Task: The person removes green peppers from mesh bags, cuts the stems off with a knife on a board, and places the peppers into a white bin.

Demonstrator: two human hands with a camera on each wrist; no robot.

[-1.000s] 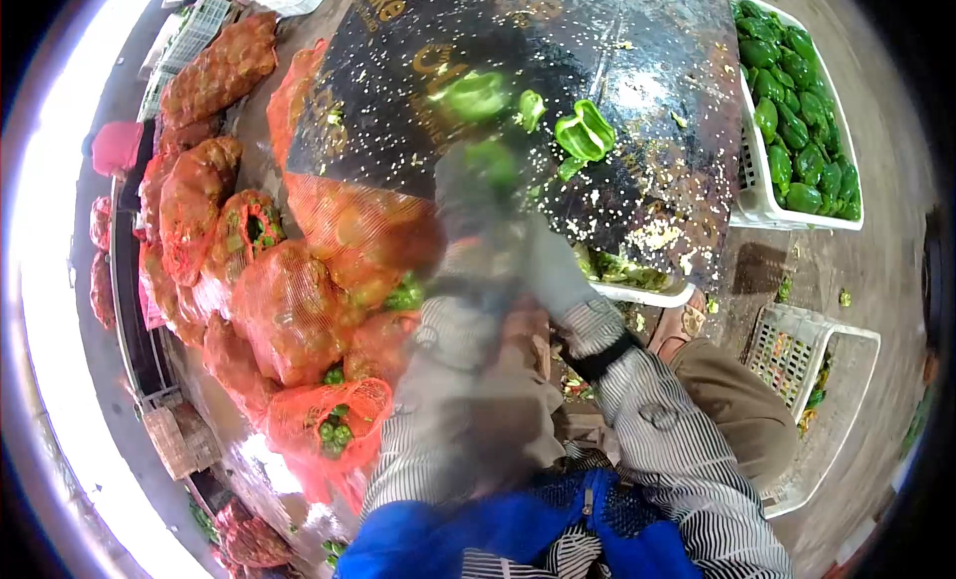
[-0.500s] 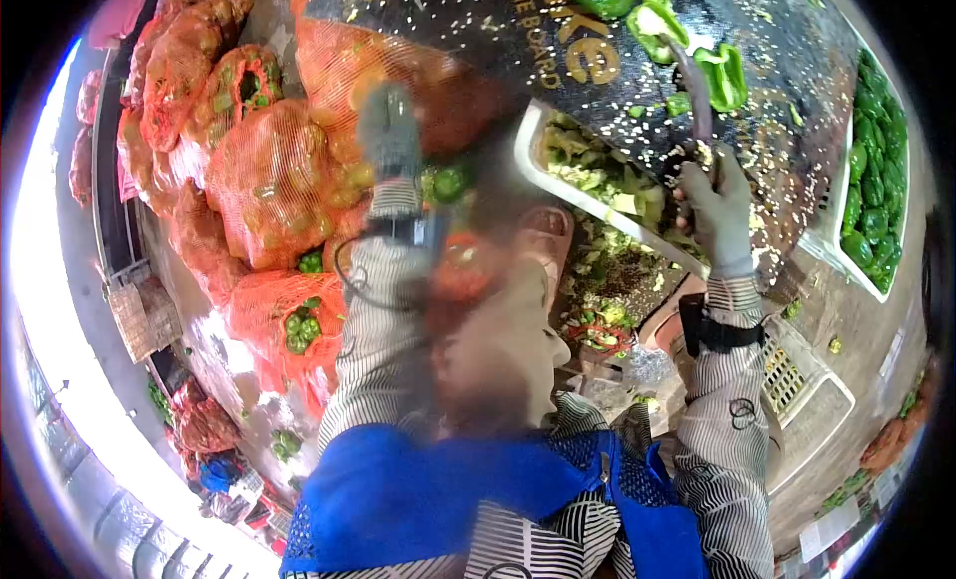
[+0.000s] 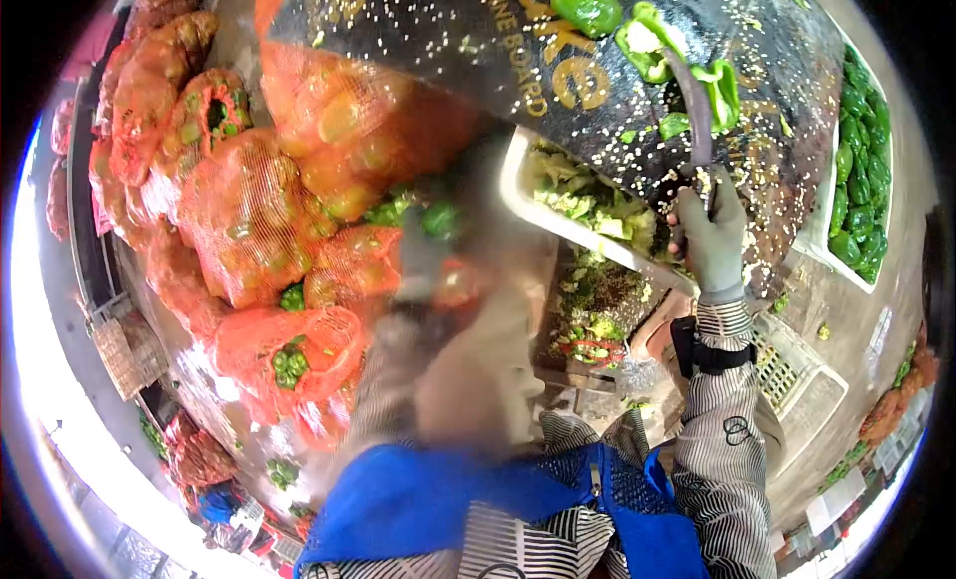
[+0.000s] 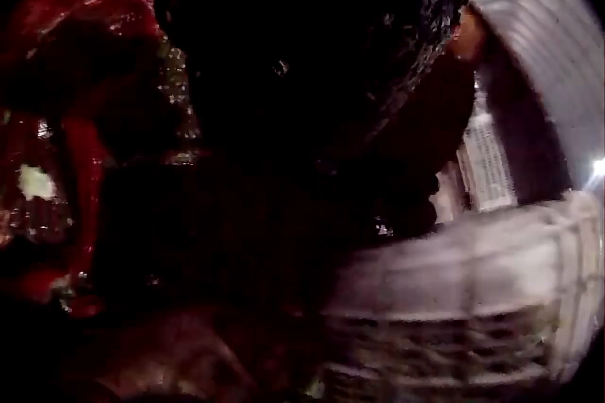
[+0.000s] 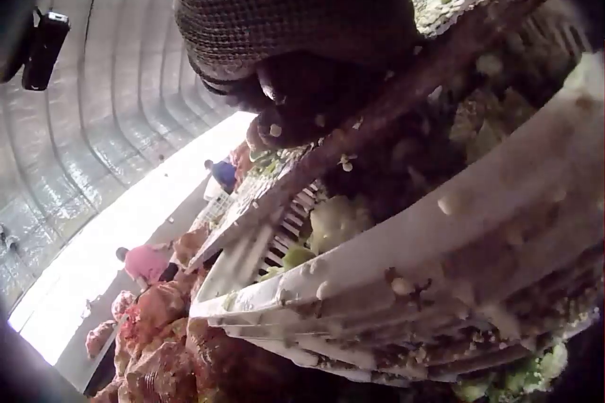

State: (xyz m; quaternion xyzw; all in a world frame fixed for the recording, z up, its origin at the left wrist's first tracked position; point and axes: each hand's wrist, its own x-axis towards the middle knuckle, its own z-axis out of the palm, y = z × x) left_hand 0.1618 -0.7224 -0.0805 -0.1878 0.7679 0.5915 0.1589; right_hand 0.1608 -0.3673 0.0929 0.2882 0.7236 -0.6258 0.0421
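Observation:
In the head view my gloved right hand (image 3: 719, 235) grips a knife with a long, curved dark blade (image 3: 692, 101) at the near edge of the seed-strewn board (image 3: 448, 56). The blade's far end overlaps a cut green pepper (image 3: 642, 46); an opened pepper piece (image 3: 725, 96) lies beside it. Another green pepper (image 3: 586, 8) sits farther back. Low on the left, my left hand (image 3: 422, 255) is motion-blurred close to green peppers (image 3: 438, 219) among the red net sacks; I cannot tell how its fingers lie. The left wrist view is mostly dark.
A white crate (image 3: 518, 176) of pepper trimmings stands under the board's near edge. Filled red net sacks (image 3: 244, 216) crowd the left, one open net (image 3: 344, 345) among them. A white crate of green peppers (image 3: 864, 171) stands right, and a pale crate (image 3: 797, 375) sits below.
My left hand has left the board for the sacks on the left, then drawn nearer my body. The head view has swung. Over the last half second my right hand stays at the board's edge with the knife.

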